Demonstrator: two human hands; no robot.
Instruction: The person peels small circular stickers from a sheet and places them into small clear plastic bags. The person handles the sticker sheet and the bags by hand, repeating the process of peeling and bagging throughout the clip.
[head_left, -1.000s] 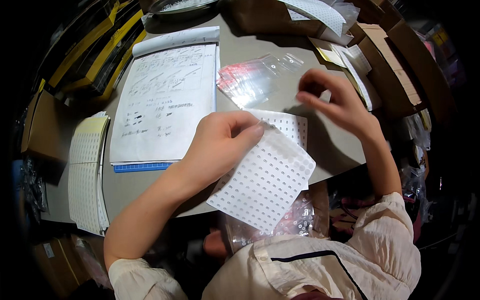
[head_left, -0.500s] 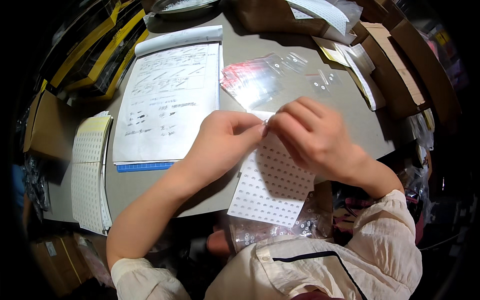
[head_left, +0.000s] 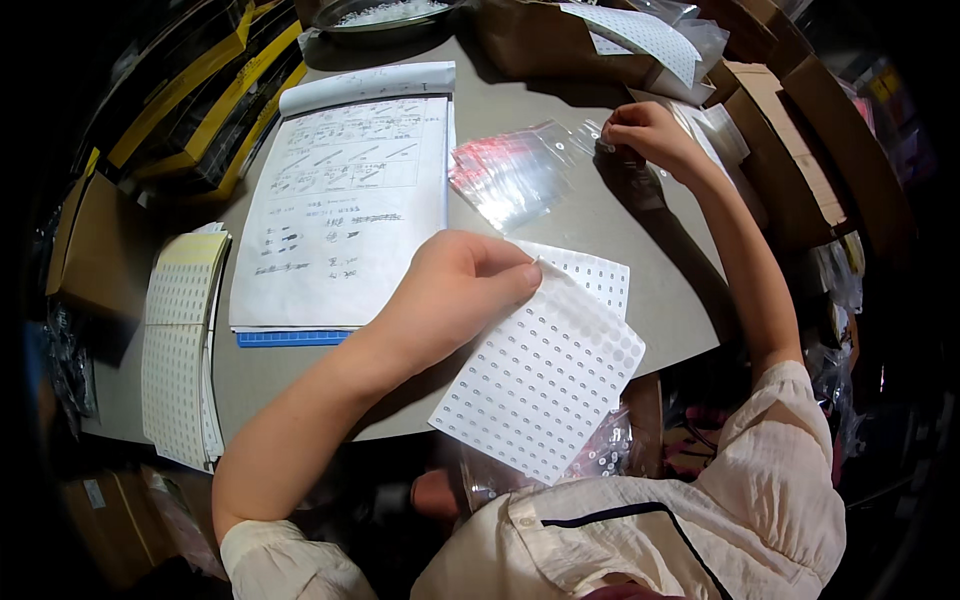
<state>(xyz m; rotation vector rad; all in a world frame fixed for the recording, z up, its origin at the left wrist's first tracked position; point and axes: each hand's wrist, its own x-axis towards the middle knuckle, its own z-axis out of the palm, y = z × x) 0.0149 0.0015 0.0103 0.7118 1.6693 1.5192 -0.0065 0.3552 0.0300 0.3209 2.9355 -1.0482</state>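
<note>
There are two overlapping label sheets [head_left: 535, 385], one notepad [head_left: 340, 225], one round dish [head_left: 390, 25] and two hands [head_left: 455, 295].

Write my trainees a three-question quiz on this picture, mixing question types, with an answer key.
1. Which hand pinches the white printed sheet nearest the person's body?
2. True or false: the handwritten pages lie to the left of the fanned clear bags.
3. What colour is the gridded edge showing below the pages? A) yellow B) blue C) red

Key: 1. The left hand. 2. True. 3. B.
</note>
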